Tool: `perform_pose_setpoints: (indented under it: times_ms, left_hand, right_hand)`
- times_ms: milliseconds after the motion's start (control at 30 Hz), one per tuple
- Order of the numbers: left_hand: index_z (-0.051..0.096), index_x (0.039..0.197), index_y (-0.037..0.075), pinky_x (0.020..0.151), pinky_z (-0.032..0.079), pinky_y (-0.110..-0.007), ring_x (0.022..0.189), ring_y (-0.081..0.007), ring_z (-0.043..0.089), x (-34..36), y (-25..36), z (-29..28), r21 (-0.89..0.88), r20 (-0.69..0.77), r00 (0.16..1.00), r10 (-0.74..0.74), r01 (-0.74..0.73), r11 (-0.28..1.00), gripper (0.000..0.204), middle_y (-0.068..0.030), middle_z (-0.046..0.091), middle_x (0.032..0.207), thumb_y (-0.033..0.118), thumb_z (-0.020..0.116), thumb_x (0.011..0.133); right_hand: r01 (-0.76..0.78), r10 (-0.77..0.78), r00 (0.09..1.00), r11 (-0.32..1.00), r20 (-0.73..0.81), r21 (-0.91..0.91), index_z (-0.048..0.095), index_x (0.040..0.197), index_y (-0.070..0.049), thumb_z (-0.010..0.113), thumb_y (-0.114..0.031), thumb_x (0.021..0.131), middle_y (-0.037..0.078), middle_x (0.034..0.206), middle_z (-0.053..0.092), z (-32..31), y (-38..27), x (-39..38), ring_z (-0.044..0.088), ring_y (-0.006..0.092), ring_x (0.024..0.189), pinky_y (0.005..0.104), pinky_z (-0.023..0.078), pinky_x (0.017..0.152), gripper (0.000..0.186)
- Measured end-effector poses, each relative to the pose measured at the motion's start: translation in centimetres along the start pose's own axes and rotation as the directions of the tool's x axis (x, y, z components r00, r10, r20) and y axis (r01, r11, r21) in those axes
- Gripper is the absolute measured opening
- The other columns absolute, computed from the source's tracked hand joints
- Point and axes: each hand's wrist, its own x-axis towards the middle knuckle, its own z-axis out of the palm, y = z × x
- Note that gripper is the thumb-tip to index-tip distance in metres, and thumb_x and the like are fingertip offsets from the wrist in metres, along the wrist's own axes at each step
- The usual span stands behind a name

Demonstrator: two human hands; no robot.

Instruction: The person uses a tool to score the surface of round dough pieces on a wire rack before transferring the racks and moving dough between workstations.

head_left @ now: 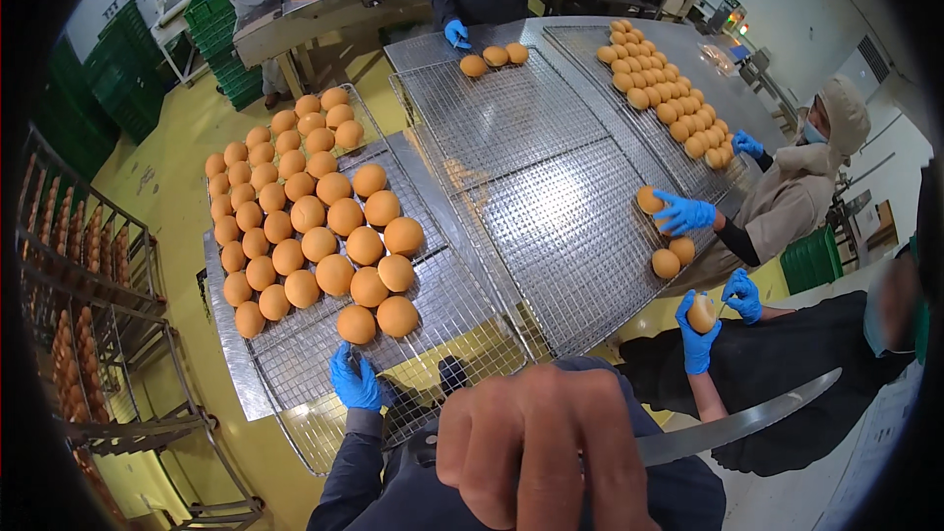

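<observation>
My left hand (354, 381), in a blue glove, rests by the near edge of a wire cooling rack (447, 359), its fingers apart and empty, just short of the closest round brown bun (357, 324). Many such buns lie in rows on that rack, which reaches to the far left. My right hand (546, 447), bare and very close to view, is closed in a fist round the handle of a knife (742, 430). The handle is hidden by the fingers. The long blade points to the right, curving slightly up at its tip.
A second wire rack (560, 206) lies on the metal table with a few buns. At the back right, another rack holds rows of buns (659, 84). Three gloved co-workers stand round the table, two holding or touching buns. Wheeled racks (108, 334) stand left; green crates (218, 39) are stacked behind.
</observation>
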Motion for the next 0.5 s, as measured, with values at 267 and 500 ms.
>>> perform_pose_setpoints:
  times_ms: [267, 500]
  left_hand:
    - [0.055, 0.127, 0.006, 0.094, 0.047, -0.042, 0.105, -0.0334, 0.059, -0.3, -0.7, 0.2, 0.011, 0.031, 1.000, -0.003, 0.002, 1.000, 0.050, -0.0162, 0.060, 0.114, 0.002, 0.064, 0.078]
    - [0.055, 0.128, 0.006, 0.093, 0.048, -0.041, 0.105, -0.0331, 0.059, 0.0, 0.7, -0.2, 0.023, 0.053, 0.999, 0.011, -0.012, 1.000, 0.051, -0.0162, 0.059, 0.115, 0.001, 0.065, 0.078]
  right_hand:
    - [0.110, -0.113, 0.990, 0.993, 0.083, 0.045, 0.073, 0.113, -0.014, 0.059, -0.033, 0.098, 0.030, 0.108, 0.067, 0.8, 1.4, 0.2, 0.040, 0.0055, 0.042, 0.0185, 0.034, 0.037, 0.028]
    - [-0.010, 0.008, 0.993, 1.000, 0.116, 0.018, 0.069, 0.091, -0.008, 0.059, -0.026, 0.094, 0.026, 0.098, 0.069, 0.4, 0.6, 0.9, 0.048, 0.0144, 0.043, 0.0244, 0.038, 0.039, 0.020]
